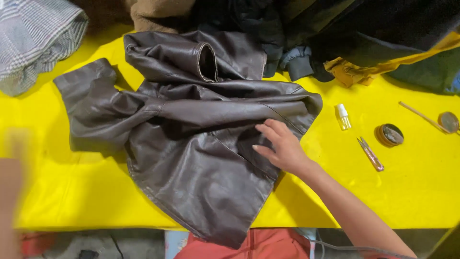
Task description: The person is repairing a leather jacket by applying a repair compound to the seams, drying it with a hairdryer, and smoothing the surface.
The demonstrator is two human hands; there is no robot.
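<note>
Leather, dark brown and crumpled, made up the jacket [191, 144] that lay spread across the yellow table [407, 201], its hem hanging over the near edge. It looked soft and limp yet fairly heavy, with a smooth, probably slippery face, so a folded seam or the collar seemed the surest hold. The right hand [282, 146] rested on its front panel, fingers loosely curled and gripping nothing, while the left hand [12, 192] was a blur at the left edge, its state impossible to tell.

We are looking straight down from one head-worn camera, fairly near, at the yellow table [407, 192]; its far edge is lying toward the top, our lap at the bottom.
</note>
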